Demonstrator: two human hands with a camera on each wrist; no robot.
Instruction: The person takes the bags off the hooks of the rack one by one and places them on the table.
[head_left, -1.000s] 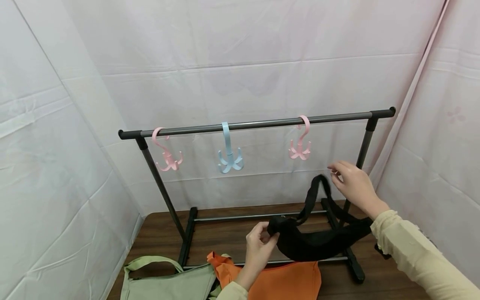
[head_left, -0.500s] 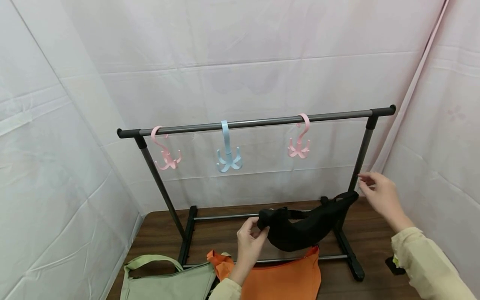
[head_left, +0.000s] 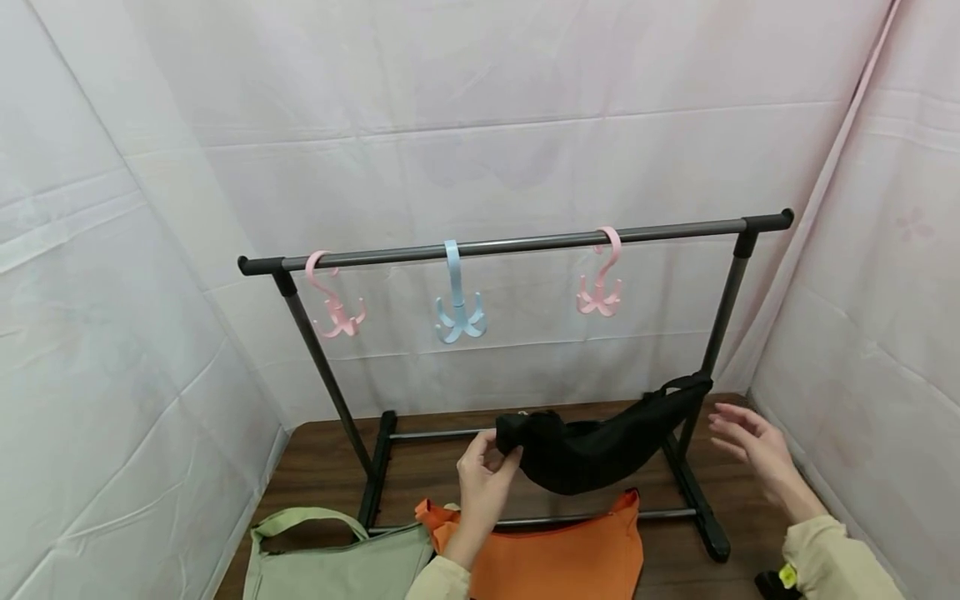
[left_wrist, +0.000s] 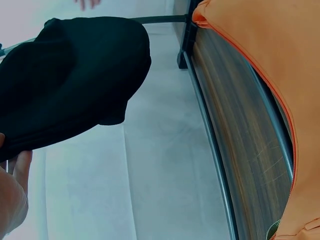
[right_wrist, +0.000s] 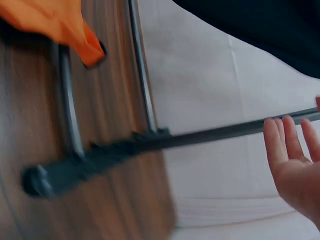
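A black shoulder bag (head_left: 592,454) hangs in the air in front of the rack, its right end higher than its left. My left hand (head_left: 483,492) pinches the bag's left end between thumb and fingers. In the left wrist view the dark body of the bag (left_wrist: 85,80) stretches away from the fingers. My right hand (head_left: 757,450) is a short way right of the bag's far end, apart from it, with nothing in it. Its fingers look loosely extended in the right wrist view. Below lie an orange bag (head_left: 555,562) and a pale green bag (head_left: 337,567).
A dark metal rack (head_left: 525,246) stands on the wooden table (head_left: 442,467). From its bar hang a left pink hook (head_left: 341,321), a light blue hook (head_left: 459,321) and a right pink hook (head_left: 598,300). White curtains (head_left: 487,100) surround the table.
The bag's strap loop has dropped and its right end has risen. My left hand has drawn the bag leftward. My right hand has moved right and lower, its fingers now looser.
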